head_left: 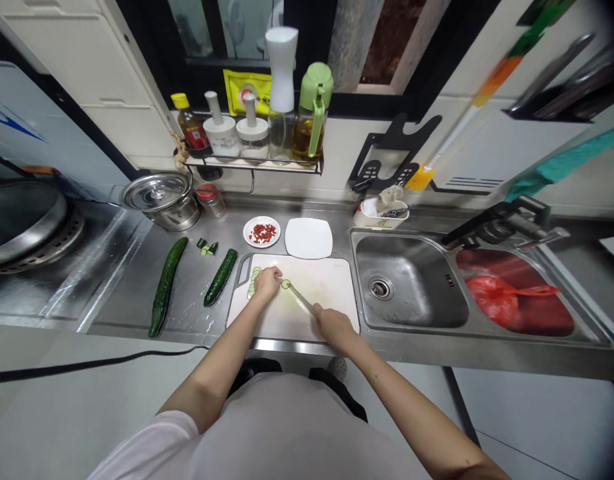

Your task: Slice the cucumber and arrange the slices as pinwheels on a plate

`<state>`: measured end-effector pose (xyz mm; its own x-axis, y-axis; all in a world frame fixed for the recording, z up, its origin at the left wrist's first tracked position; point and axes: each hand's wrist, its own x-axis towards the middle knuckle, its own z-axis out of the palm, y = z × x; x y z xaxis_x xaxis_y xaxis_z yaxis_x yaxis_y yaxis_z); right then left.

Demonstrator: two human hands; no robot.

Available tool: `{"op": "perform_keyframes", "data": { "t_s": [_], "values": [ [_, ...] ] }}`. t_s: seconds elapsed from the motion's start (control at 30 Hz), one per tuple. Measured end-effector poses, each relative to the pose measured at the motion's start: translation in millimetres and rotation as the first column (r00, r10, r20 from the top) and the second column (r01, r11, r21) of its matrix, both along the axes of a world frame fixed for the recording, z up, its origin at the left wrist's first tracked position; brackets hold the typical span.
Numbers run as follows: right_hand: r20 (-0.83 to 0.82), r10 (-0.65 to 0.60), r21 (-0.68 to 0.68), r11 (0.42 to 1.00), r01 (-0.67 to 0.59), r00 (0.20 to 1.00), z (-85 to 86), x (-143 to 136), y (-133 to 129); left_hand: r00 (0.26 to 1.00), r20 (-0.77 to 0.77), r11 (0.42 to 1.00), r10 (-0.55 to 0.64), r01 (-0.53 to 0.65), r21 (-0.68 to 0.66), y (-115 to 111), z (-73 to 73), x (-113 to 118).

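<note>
My right hand (335, 328) is wrapped round the handle of a kitchen knife (303, 300), its blade pointing up and left over the white cutting board (327, 280). A pale green cucumber slice (285, 284) lies at the knife's tip. Just left of it, my left hand (267, 283) rests over the board with fingers curled together; whatever is in them is hidden. More cucumber slices (253, 285) lie in a group beside that hand, partly covered by it. Left of the board are a shorter cucumber (221, 278), a long whole cucumber (167, 287) and some cut cucumber ends (207, 247).
Behind the board stand a plate of chopped red pieces (263, 233) and a white square plate (309, 238). A double sink (411, 283) is at right, with a red bag (494, 300). A lidded steel pot (169, 200) and a seasoning rack (257, 163) are at the back.
</note>
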<state>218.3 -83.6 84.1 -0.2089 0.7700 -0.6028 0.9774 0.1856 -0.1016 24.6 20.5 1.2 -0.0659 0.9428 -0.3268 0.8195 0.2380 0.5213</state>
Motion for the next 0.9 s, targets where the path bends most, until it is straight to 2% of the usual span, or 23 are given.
{"op": "perform_keyframes", "data": {
  "t_s": [0.47,0.9],
  "values": [
    [0.003,0.014,0.015,1.0,-0.014,1.0,-2.1,-5.9,10.3,0.999,0.039,1.0,0.024,-0.024,0.003,0.1,-0.6,-1.5],
    [0.006,0.015,0.025,1.0,-0.015,1.0,3.1,-9.8,11.7,1.0,-0.002,1.0,0.011,-0.011,0.005,2.5,-2.2,-0.4]
  ]
}}
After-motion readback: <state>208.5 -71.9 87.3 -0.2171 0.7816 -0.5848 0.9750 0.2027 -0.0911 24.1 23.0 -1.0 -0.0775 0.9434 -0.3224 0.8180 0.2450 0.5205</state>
